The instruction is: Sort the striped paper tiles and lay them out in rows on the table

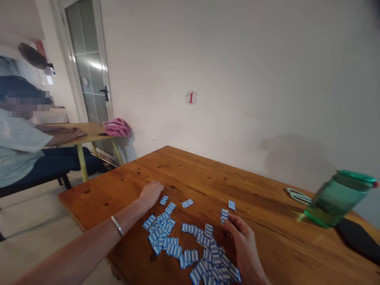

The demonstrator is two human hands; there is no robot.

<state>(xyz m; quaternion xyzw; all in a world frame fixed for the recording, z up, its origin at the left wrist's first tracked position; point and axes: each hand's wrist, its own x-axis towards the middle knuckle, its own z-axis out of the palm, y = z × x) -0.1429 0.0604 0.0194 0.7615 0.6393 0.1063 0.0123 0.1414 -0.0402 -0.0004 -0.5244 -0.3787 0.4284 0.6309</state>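
My right hand (244, 239) pinches a small blue-and-white card (224, 215) between thumb and fingertips, just above or on the wooden table. Beyond it lies another such card (232, 205). My left hand (152, 192), wearing a bangle (117, 226) at the wrist, rests on the tabletop with its fingers stretched forward and no card visible in it. Close to its fingertips is a small card piece (164, 200), and a single card (187, 203) lies to the right. Several more cards form a loose left pile (162, 229) and a larger overlapping pile (213, 259) near my right wrist.
The wooden table (202, 174) meets a white wall. At right stand a green translucent container (335, 202), a pale coiled cable (298, 195) and a dark flat object (360, 237). At left, a person (20, 142) sits by another table (87, 130) with a pink cloth (116, 127).
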